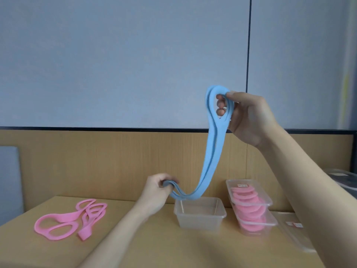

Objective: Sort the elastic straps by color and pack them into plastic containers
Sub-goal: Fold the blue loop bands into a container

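A long blue elastic strap point(211, 151) hangs in a curve between my two hands. My right hand point(249, 118) holds its upper loop high in the air, fingers hooked through the loop. My left hand point(158, 187) grips the lower end just above the table. The strap's low bend hangs over an empty clear plastic container point(201, 215). Pink straps point(71, 219) lie loose on the table at the left. To the right, two stacked clear containers point(251, 207) hold coiled pink straps.
The wooden table point(154, 244) backs onto a wooden panel under a grey wall. Clear lids with labels point(293, 225) lie at the right edge. A dark bin point(342, 176) stands at far right, and a grey chair back point(9, 180) at far left.
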`<action>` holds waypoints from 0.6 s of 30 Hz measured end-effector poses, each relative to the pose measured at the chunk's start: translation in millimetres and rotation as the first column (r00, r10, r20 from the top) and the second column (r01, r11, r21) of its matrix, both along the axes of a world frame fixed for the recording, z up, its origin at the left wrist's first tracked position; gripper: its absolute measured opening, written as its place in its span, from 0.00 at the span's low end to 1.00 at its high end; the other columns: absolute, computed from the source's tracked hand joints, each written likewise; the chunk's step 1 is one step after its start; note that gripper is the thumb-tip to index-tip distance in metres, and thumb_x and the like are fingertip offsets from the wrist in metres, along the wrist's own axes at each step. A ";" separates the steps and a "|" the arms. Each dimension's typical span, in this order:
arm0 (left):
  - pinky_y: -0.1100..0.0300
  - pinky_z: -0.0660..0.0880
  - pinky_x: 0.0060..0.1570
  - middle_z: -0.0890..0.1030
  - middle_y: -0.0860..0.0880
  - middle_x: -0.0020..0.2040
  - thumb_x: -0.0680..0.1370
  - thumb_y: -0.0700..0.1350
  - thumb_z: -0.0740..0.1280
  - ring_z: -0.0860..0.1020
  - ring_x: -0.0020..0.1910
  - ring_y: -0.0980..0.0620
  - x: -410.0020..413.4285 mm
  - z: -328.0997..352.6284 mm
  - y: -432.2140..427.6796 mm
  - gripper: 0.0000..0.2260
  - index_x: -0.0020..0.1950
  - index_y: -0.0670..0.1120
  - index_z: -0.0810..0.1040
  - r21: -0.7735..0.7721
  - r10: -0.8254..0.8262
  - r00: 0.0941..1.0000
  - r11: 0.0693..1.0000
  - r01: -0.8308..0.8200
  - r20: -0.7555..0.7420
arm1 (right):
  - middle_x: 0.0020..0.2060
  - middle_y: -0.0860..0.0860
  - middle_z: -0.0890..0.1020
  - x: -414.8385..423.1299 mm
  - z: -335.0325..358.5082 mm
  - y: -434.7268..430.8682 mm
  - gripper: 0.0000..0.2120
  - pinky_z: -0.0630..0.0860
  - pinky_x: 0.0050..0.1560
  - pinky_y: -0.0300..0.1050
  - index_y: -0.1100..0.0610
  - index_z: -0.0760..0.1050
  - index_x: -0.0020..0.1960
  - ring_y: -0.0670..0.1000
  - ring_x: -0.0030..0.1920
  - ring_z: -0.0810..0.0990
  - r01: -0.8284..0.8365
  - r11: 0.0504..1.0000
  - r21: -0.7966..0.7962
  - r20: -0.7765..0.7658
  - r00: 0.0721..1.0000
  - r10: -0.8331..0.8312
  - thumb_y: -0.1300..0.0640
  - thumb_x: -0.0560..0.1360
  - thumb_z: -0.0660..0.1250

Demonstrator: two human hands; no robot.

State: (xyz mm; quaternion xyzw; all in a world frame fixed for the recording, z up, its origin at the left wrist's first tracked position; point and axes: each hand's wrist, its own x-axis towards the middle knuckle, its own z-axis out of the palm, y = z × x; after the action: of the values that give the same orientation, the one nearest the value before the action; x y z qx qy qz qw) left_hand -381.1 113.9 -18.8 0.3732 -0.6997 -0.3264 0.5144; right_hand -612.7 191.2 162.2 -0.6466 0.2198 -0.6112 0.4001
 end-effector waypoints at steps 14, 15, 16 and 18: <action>0.70 0.76 0.46 0.86 0.47 0.46 0.74 0.28 0.71 0.84 0.47 0.56 13.2 7.8 -0.8 0.14 0.42 0.47 0.86 -0.012 0.045 0.989 0.999 -0.047 -0.138 | 0.39 0.51 0.76 0.4 -14.2 9.8 0.12 0.72 0.41 0.41 0.57 0.81 0.45 0.50 0.37 0.75 -0.036 0.999 0.013 -0.031 0.999 0.037 0.58 0.80 0.60; 0.68 0.77 0.48 0.86 0.47 0.48 0.73 0.27 0.71 0.84 0.48 0.56 10.0 13.7 2.7 0.16 0.40 0.49 0.86 -0.054 0.031 0.988 0.998 -0.040 -0.151 | 0.39 0.52 0.76 3.0 -20.1 9.2 0.12 0.73 0.41 0.41 0.58 0.81 0.45 0.50 0.37 0.75 -0.055 0.998 0.020 -0.039 0.998 0.055 0.59 0.80 0.60; 0.66 0.77 0.48 0.84 0.47 0.50 0.73 0.26 0.71 0.83 0.49 0.55 6.1 20.1 6.9 0.19 0.38 0.51 0.86 -0.098 0.014 0.986 0.995 -0.031 -0.165 | 0.39 0.52 0.76 6.3 -26.7 8.4 0.13 0.74 0.40 0.41 0.58 0.82 0.45 0.50 0.37 0.76 -0.068 0.997 0.031 -0.042 0.997 0.069 0.59 0.81 0.60; 0.61 0.78 0.49 0.83 0.46 0.52 0.72 0.24 0.70 0.83 0.50 0.53 -1.4 33.2 16.3 0.22 0.36 0.52 0.86 -0.181 -0.036 0.977 0.983 -0.003 -0.211 | 0.38 0.53 0.77 14.7 -41.5 7.2 0.13 0.75 0.36 0.41 0.58 0.82 0.44 0.50 0.36 0.76 -0.075 0.995 0.065 -0.036 0.996 0.078 0.59 0.80 0.60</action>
State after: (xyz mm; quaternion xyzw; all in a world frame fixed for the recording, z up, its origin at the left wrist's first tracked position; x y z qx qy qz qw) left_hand -382.5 130.3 14.3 0.2821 -0.6701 -0.3042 0.6155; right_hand -597.9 198.4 120.7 -0.6531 0.2220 -0.5754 0.4393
